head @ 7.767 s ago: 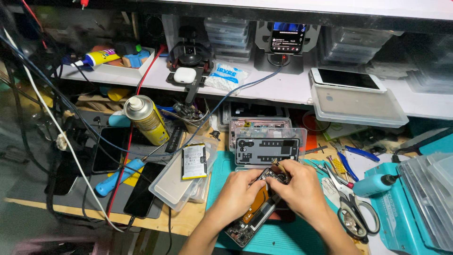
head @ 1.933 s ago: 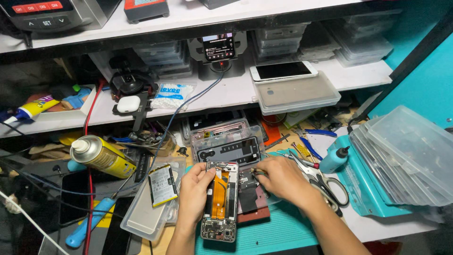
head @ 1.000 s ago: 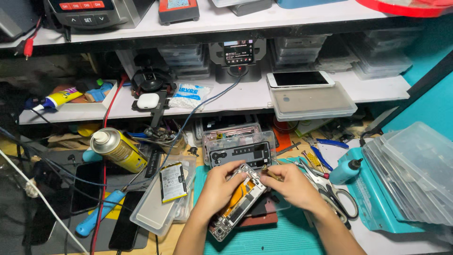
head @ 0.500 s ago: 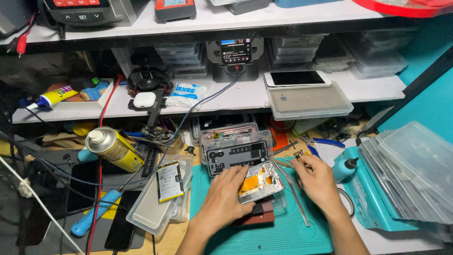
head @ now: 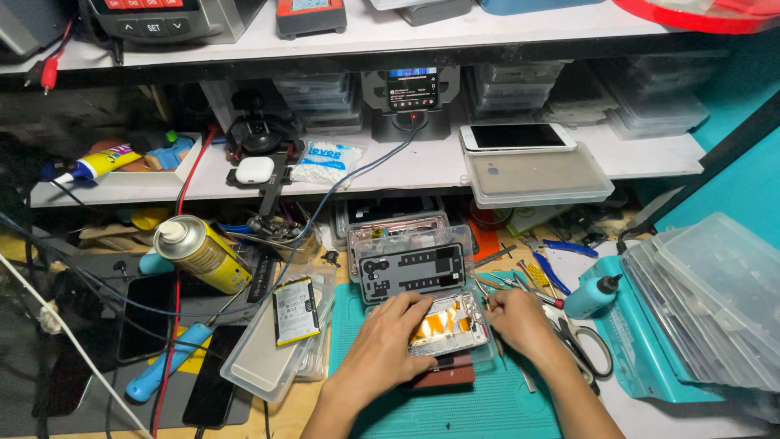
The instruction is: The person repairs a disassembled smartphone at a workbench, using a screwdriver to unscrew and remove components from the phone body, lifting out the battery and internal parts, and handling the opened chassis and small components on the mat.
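An opened phone (head: 452, 323) with orange flex cables inside lies crosswise on the teal work mat (head: 487, 406), over a dark red block (head: 445, 375). My left hand (head: 383, 345) lies over the phone's left half, fingers spread on it and holding it down. My right hand (head: 522, 321) sits at the phone's right edge with its fingers curled; whether they pinch anything is hidden. A thin metal rod (head: 524, 380) lies on the mat under that wrist.
Behind the phone stands a clear case holding a grey phone frame (head: 411, 268). Scissors (head: 587, 351), tweezers and a teal bottle (head: 591, 294) lie to the right beside stacked clear lids (head: 715, 293). At left are a yellow spray can (head: 199, 252) and a tray holding a battery (head: 294, 309).
The phone has settled flatter on the mat. My right hand has moved left, from the tools to the phone's right edge. My left hand stays on the phone.
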